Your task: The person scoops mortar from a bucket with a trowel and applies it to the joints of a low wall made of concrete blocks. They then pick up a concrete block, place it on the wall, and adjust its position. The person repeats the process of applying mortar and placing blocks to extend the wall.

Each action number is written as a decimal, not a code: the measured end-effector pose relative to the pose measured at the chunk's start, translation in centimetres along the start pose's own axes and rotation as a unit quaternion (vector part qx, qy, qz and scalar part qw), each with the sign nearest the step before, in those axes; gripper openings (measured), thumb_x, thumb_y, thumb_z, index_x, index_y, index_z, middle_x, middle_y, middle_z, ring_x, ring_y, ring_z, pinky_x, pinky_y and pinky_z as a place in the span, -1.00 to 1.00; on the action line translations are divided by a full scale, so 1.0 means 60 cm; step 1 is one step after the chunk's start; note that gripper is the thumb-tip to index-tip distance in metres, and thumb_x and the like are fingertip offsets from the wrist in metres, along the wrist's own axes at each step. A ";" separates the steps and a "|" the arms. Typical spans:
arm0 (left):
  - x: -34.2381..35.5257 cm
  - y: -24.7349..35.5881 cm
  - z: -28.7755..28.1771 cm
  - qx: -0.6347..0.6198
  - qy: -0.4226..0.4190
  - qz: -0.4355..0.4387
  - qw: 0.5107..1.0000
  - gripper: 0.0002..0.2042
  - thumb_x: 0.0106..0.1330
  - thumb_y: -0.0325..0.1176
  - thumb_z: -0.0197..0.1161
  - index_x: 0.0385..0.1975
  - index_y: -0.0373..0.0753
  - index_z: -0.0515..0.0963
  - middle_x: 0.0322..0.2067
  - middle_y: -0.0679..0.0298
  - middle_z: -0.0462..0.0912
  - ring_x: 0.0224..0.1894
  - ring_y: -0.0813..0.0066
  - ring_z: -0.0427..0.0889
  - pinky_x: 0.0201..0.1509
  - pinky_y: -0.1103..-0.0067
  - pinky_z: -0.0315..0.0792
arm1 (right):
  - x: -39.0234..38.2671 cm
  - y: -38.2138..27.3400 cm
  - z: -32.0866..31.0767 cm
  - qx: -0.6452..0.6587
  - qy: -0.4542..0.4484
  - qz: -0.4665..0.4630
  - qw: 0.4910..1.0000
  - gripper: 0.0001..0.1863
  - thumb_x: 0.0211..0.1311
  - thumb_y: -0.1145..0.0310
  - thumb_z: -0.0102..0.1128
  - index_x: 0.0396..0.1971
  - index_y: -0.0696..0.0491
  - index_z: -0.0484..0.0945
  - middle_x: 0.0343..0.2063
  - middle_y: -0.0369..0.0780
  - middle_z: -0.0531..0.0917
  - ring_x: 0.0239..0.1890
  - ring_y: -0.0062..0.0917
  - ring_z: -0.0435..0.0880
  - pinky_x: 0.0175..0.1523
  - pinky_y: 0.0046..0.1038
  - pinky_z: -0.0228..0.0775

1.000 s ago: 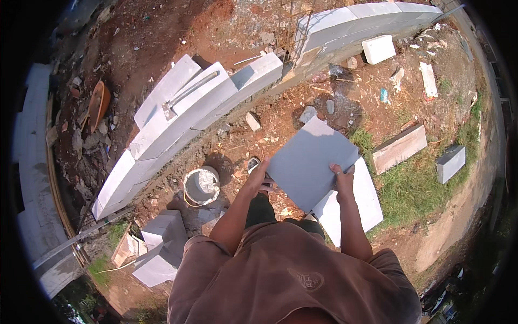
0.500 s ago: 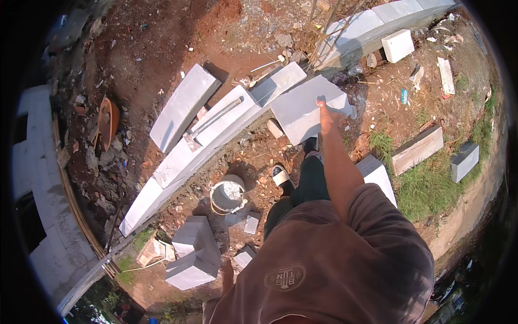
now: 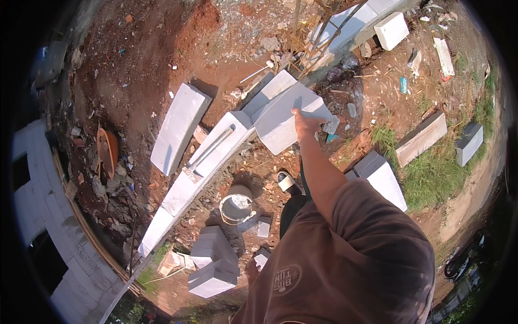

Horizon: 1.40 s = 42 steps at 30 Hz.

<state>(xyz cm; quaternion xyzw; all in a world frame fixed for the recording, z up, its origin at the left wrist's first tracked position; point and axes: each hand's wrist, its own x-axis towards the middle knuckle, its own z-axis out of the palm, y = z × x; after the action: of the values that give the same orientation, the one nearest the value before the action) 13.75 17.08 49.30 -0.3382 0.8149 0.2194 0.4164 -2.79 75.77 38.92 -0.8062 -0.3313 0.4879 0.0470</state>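
Observation:
My right hand [image 3: 309,125] grips the near right edge of a pale grey concrete block [image 3: 285,120], its thumb lying over the top. That block is tilted and overlaps the end of a low block wall [image 3: 218,143]; whether it rests on the wall I cannot tell. On the wall lies a long-handled tool [image 3: 208,153] with a flat head. Low beside my shirt, a bit of my left hand or forearm [image 3: 252,271] shows near the stacked grey blocks [image 3: 215,262]; its fingers are hidden.
A bucket [image 3: 236,209] with grey mix stands between the wall and my sandalled foot [image 3: 289,182]. Beyond the wall lie a loose long block [image 3: 181,128] and an orange basin-like thing [image 3: 108,152]. More blocks [image 3: 381,178] sit at my right. Thin metal rods [image 3: 329,32] rise by the far wall section.
My right hand has carried the block left, closer over the wall's end. My view has shifted, and one foot is now covered from sight.

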 end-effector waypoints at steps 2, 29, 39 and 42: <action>0.006 0.010 -0.008 0.002 0.001 -0.001 1.000 -0.67 0.31 -0.17 0.00 -0.13 -0.31 0.47 -0.31 0.08 0.56 -0.31 0.20 0.58 -0.33 0.38 0.43 | -0.005 -0.007 0.004 0.044 -0.028 0.007 0.999 0.40 -0.29 0.06 0.48 0.26 0.27 -0.52 0.19 0.29 -0.07 0.21 0.05 0.18 0.27 -0.19 0.15; -0.093 0.018 0.083 -0.058 -0.020 0.019 0.998 -0.57 0.30 -0.10 -0.02 -0.08 -0.36 0.46 -0.26 0.17 0.58 -0.29 0.38 0.60 -0.39 0.55 0.43 | 0.023 -0.007 -0.075 -0.114 0.060 -0.037 0.991 0.44 -0.38 -0.06 0.47 0.26 0.29 -0.46 0.16 0.29 0.07 0.17 0.08 0.23 0.24 -0.10 0.17; 0.056 -0.132 0.131 -0.098 -0.035 0.111 0.988 -0.63 0.29 -0.14 0.03 -0.17 -0.35 0.51 -0.32 0.06 0.57 -0.34 0.32 0.55 -0.24 0.47 0.41 | 0.125 0.099 -0.278 -0.213 0.184 -0.219 0.934 0.37 -0.46 -0.14 0.44 0.23 0.33 -0.23 0.16 0.15 0.20 0.17 -0.06 0.30 0.25 -0.22 0.18; 0.002 -0.100 0.071 -0.142 0.019 0.169 0.975 -0.67 0.29 -0.15 0.03 -0.30 -0.36 0.50 -0.44 0.17 0.53 -0.42 0.39 0.48 -0.31 0.47 0.37 | 0.162 0.141 -0.385 -0.164 0.134 -0.273 0.939 0.27 -0.45 -0.03 0.48 0.19 0.36 -0.10 0.07 -0.03 0.40 0.09 -0.27 0.42 0.22 -0.31 0.24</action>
<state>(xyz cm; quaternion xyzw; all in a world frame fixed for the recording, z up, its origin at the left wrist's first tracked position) 20.37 15.75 46.38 -0.2553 0.8284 0.3939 0.3057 23.20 80.54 40.19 -0.7393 -0.6044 0.2831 0.0892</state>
